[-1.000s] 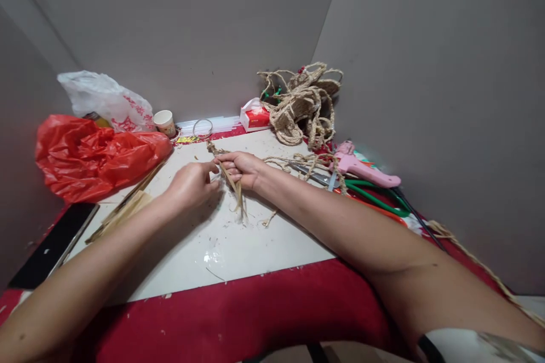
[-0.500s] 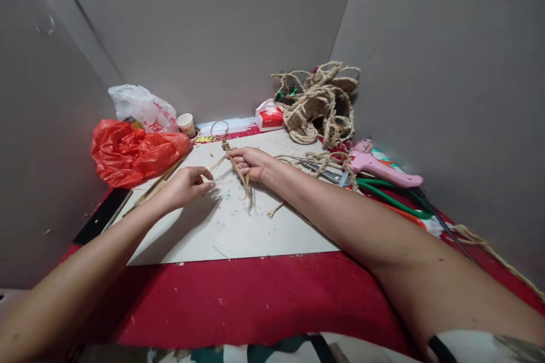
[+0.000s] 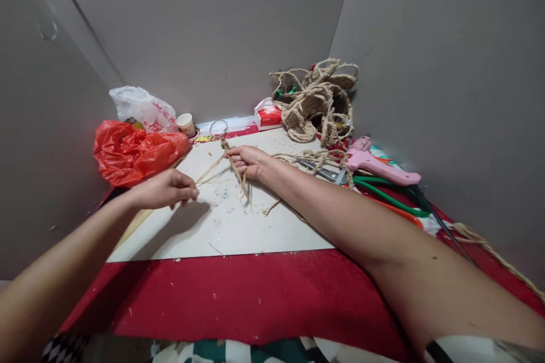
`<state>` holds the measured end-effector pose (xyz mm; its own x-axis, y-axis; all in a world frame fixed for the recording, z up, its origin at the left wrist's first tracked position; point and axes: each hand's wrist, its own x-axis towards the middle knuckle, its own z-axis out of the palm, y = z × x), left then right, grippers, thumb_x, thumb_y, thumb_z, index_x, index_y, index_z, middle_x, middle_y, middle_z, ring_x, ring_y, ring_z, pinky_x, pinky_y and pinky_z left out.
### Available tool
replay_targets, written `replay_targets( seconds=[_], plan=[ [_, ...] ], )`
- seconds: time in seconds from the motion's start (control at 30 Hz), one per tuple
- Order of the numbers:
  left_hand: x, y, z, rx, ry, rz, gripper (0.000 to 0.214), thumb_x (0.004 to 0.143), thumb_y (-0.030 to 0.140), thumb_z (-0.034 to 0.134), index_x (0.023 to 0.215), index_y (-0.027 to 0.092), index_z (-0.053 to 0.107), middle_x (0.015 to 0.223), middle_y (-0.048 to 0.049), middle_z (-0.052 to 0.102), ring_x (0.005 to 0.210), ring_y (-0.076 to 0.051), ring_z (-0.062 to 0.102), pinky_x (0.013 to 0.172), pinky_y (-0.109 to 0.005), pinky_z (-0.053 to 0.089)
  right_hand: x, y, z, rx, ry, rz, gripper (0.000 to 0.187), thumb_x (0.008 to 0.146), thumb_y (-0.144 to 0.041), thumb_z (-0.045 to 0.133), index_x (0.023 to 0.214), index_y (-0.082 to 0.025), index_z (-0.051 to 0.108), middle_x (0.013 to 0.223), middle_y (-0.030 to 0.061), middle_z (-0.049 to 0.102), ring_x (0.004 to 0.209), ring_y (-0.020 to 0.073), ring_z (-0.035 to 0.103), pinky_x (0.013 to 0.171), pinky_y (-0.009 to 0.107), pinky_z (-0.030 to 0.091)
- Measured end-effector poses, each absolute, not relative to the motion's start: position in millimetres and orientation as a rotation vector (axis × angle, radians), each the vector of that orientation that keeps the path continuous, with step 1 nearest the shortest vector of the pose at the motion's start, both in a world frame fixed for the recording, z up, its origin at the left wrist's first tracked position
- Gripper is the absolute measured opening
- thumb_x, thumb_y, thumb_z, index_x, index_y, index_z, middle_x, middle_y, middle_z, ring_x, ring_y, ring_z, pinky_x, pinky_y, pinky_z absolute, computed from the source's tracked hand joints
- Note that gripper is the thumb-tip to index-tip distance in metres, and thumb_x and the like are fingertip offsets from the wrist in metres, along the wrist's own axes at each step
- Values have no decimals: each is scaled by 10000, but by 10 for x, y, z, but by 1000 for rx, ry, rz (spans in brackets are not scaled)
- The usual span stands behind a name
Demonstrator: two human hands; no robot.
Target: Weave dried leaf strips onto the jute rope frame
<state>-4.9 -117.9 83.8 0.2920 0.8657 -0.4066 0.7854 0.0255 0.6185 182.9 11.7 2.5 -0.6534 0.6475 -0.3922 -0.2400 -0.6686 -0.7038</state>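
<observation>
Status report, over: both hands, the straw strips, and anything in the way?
Left hand pinching one straw strip, stretched straight. Right hand closed on the strip bundle. Scissors and glue gun lie apart, to the right.

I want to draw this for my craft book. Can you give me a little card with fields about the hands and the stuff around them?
Left hand: grip pinched on one thin straw strand
Right hand: closed on the straw bundle
Surface: white board on red cloth
Left side: red bag, paper cup
Right side: rope pile, pink glue gun
</observation>
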Motion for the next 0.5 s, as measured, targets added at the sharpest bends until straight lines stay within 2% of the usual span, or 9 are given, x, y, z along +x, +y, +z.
replay_targets(
  seconds=[0.1,0.23,0.33,0.4,0.43,0.47,0.5],
  plan=[
    [-368,-1335,1274,1742,1629,85,253,718,419,632,661,172,649,506,4,514,462,-84,412,438,-192,341,1850,137,-3,-920,-866,2308,191,906,-115,399,721,-157,421,436,-112,187,334,27,99,272,119,101],
    [-642,-1232,1777,1922,1858,71,333,719,471,610,551,183,616,476,11,474,464,-78,369,454,-197,320,1848,111,-19,-956,-901,2310,195,921,-132,386,736,-151,445,438,-111,196,339,26,99,282,120,103],
    [-597,-928,2081,2140,2305,95,173,657,330,675,585,173,673,454,12,496,474,-69,381,469,-196,283,1829,72,-17,-982,-927,2318,198,925,-140,387,737,-149,451,443,-113,197,340,26,99,285,117,106],
    [-458,-673,2184,2189,2229,373,189,712,307,632,747,138,707,562,1,575,556,-63,447,557,-192,318,1823,53,-10,-987,-942,2313,196,923,-142,395,737,-147,453,448,-113,201,339,24,102,288,116,110],
    [-377,-546,2188,2183,2022,602,292,802,338,527,890,115,696,686,-17,621,634,-67,499,625,-213,347,1823,47,-4,-988,-949,2311,193,922,-141,399,737,-146,454,451,-112,204,339,23,103,289,117,110],
    [-301,-427,2157,2163,1855,667,421,879,367,383,1018,81,658,809,-47,639,713,-77,533,679,-249,363,1825,42,2,-992,-952,2308,190,922,-140,402,739,-146,453,454,-111,206,339,23,102,290,119,110],
    [-237,-321,2093,2127,1889,712,459,877,390,359,1052,73,640,825,-58,635,714,-93,554,681,-264,373,1826,38,9,-995,-955,2306,188,922,-139,403,740,-146,452,455,-111,206,341,23,101,290,121,108]
  ],
)
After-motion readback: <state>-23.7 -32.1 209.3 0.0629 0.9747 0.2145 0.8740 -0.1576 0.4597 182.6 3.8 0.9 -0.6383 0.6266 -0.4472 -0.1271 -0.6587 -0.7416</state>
